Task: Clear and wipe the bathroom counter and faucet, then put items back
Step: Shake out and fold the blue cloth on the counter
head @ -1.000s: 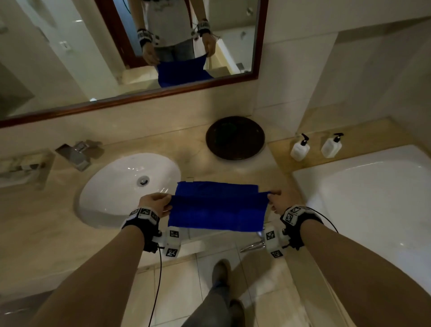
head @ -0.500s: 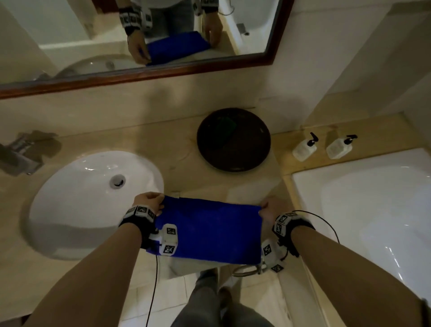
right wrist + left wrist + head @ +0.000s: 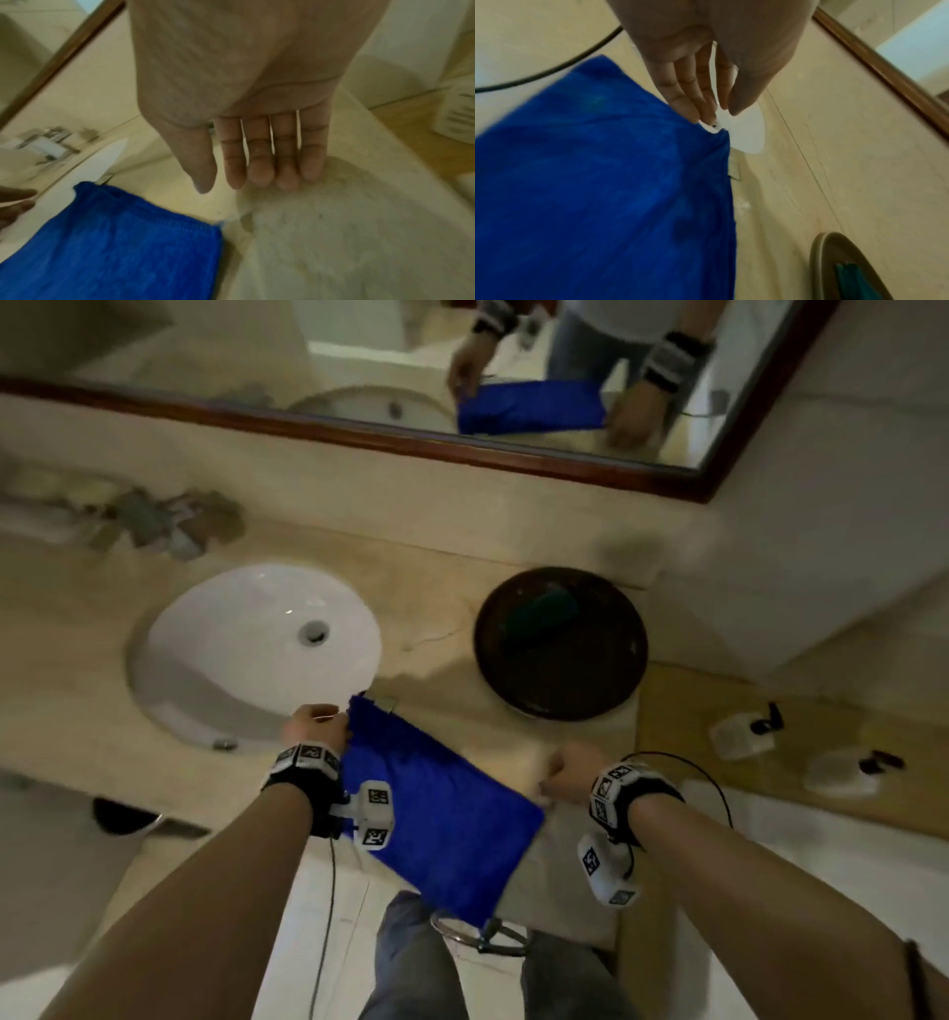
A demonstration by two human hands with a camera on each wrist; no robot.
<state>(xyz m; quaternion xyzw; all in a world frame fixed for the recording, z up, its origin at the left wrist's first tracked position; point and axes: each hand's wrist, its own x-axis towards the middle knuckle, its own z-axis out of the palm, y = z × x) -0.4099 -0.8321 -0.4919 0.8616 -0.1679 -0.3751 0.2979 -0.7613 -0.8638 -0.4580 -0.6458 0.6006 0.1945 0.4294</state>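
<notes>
Roughly: your left hand (image 3: 700,67) has straight fingers touching the blue cloth (image 3: 436,809) at its far corner by the sink (image 3: 246,654); a pinch isn't plain. Your right hand (image 3: 246,113) is spread, off the cloth. Cloth drapes over the counter (image 3: 452,608) edge. Faucet (image 3: 154,526) is blurred.

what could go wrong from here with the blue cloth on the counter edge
1. The blue cloth hangs partly over the front edge of the counter. Neither the left hand nor the right hand seems to grip it, and the wrist views show straight fingers. It could slide to the floor.
2. The dark round tray sits on the counter just beyond the cloth, so a wide wipe might bump it.
</notes>
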